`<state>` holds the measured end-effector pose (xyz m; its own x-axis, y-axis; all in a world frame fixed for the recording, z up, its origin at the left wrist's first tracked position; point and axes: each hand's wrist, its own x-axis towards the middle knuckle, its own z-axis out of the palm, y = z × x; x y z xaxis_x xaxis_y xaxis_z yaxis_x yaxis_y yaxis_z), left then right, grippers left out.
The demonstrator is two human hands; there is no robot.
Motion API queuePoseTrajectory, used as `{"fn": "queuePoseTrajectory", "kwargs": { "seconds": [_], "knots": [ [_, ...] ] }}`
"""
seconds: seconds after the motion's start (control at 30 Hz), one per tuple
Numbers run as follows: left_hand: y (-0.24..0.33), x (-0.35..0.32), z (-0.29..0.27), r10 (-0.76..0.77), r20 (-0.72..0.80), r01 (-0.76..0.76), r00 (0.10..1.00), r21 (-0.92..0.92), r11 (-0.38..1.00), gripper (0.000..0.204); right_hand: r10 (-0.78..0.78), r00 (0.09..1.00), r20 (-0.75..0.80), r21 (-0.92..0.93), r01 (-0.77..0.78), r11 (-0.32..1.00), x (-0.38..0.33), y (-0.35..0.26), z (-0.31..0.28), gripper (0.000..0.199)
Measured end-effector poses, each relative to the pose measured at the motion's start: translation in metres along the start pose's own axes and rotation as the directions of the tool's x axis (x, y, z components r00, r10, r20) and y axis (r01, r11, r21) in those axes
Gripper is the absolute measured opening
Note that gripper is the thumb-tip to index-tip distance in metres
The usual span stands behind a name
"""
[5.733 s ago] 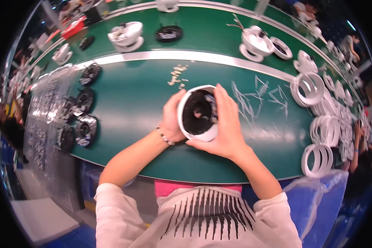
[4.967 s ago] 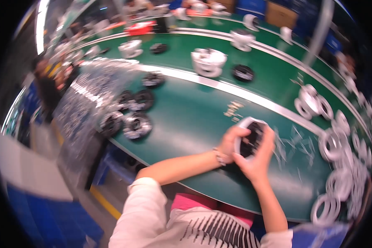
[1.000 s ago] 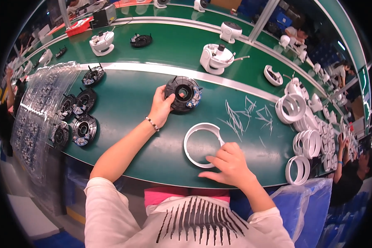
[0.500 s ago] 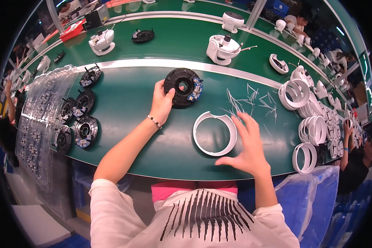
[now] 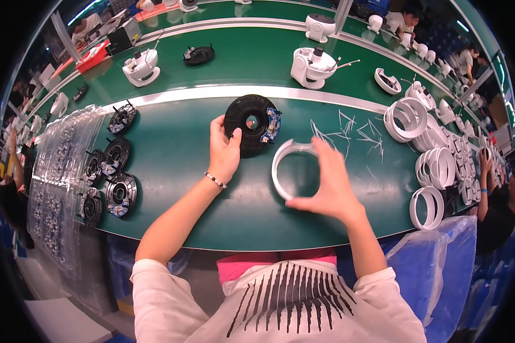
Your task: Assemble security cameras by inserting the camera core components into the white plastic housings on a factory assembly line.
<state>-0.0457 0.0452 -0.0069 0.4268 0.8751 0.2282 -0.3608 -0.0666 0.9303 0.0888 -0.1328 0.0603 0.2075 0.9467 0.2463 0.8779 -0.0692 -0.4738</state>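
Note:
My left hand (image 5: 224, 153) is closed on the edge of a round black plastic base (image 5: 237, 117), thumb on its face. The base has a hole in its middle and a blue circuit board (image 5: 272, 127) along its right side. Just to the right, my right hand (image 5: 336, 188) grips a white plastic ring (image 5: 278, 178), fingers at its far rim and thumb at its near rim. The ring has a shallow notch at its far edge, and my hand hides its right side. I cannot tell whether it still touches the green table (image 5: 243, 220).
Several black bases (image 5: 120, 191) lie at left beside clear plastic trays (image 5: 54, 183) of circuit boards. Thin white strips (image 5: 343, 128) are scattered behind my right hand. White rings (image 5: 426, 208) are piled at right. White camera-like units (image 5: 313, 66) stand on the far green belt (image 5: 240, 57).
My right hand has moved left and closed around the white ring, which is now slightly shifted and tilted. My left hand still holds the black base in nearly the same place.

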Motion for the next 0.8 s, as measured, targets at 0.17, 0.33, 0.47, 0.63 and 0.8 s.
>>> {"fn": "queuePoseTrajectory", "kwargs": {
  "seconds": [0.17, 0.33, 0.47, 0.63, 0.8],
  "knots": [
    [0.018, -0.021, 0.021, -0.133, 0.083, 0.149, 0.988, -0.229, 0.962, 0.038, 0.182, 0.929, -0.323, 0.460, -0.014, 0.888, 0.031, -0.001, 0.007, 0.112],
    [0.039, -0.029, 0.023, -0.200, 0.520, 0.461, 0.831, -0.442, 0.769, 0.071, 0.100, 0.960, -0.263, 0.381, 0.008, 0.925, 0.043, -0.005, 0.027, 0.117],
    [0.042, -0.020, 0.007, -0.403, 0.641, 0.752, 0.653, -0.492, 0.439, 0.063, 0.020, 0.990, -0.142, 0.626, 0.075, 0.776, 0.042, 0.006, 0.030, 0.117],
    [0.038, -0.017, 0.005, -0.495, 0.508, 0.708, 0.705, -0.471, 0.526, 0.054, -0.162, 0.984, -0.074, 0.544, 0.176, 0.820, 0.040, -0.005, 0.031, 0.118],
    [0.037, -0.017, 0.011, -0.509, 0.455, 0.683, 0.731, -0.488, 0.544, 0.051, -0.125, 0.990, -0.063, 0.660, 0.135, 0.739, 0.040, -0.004, 0.031, 0.117]
  ]
}}
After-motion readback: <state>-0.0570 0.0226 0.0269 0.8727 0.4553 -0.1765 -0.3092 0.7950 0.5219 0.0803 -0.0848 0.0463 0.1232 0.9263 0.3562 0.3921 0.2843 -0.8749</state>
